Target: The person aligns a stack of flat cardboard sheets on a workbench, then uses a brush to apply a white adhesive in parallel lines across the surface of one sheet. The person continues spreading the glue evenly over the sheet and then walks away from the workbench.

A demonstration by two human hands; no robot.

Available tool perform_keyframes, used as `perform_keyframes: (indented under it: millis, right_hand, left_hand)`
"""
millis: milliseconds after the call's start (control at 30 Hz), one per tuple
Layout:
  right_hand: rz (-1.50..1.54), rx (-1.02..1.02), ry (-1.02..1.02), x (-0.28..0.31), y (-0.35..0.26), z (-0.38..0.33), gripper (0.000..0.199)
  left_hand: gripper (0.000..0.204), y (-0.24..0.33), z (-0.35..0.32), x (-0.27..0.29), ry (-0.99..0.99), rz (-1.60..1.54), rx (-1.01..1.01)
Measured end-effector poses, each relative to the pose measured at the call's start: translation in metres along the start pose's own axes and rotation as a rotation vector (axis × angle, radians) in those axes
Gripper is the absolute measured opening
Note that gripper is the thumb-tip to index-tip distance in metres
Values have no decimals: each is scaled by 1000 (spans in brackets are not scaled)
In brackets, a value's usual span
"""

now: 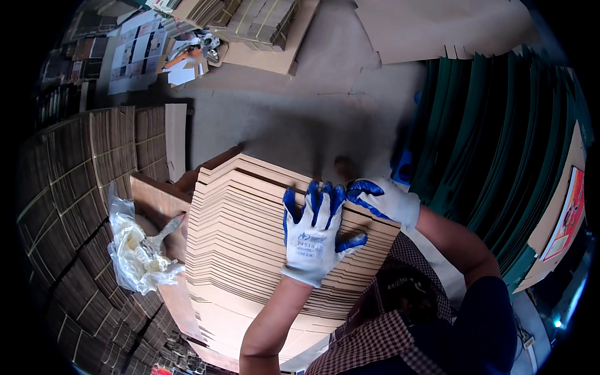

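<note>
A fanned stack of brown cardboard sheets [244, 244] lies in front of me, its edges overlapping in steps. My left hand [312, 240], in a white glove with blue-coated fingers, rests flat on the sheets near their far side. Its fingers are spread, the thumb pointing right. Close beside it, at the far right part of the stack, is my right hand [381, 199] in a matching glove. Its fingers are curled in at the cardboard's edge; what they hold, if anything, is hidden.
Left of the stack, a brush [165, 228] and a crumpled clear plastic bag [134, 253] sit on a wooden board [156, 194]. Tied cardboard bundles [106, 147] fill the left side. Curved dark green sheets [487, 125] stand at right. More bundles [259, 22] lie at the back.
</note>
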State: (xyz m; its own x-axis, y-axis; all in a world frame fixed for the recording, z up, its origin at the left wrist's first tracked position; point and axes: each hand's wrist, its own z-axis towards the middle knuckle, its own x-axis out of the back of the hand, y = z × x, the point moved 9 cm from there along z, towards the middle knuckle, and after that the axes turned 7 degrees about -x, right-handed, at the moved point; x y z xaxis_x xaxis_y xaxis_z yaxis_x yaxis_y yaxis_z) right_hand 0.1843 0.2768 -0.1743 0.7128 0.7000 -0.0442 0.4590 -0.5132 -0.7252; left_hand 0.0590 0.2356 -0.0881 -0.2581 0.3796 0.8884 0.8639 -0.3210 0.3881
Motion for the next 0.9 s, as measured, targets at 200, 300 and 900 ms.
perform_keyframes:
  millis: [200,300,900]
  right_hand:
    - [116,-10,6,3,-6,-8,24]
    - [13,-58,-2,3,-6,-4,25]
    - [-41,-4,50,2,-2,0,24]
  left_hand:
    - [87,1,7,14,101,-36,-6]
    - [83,-1,12,13,61,-37,-9]
    - [76,-5,18,10,57,-9,-30]
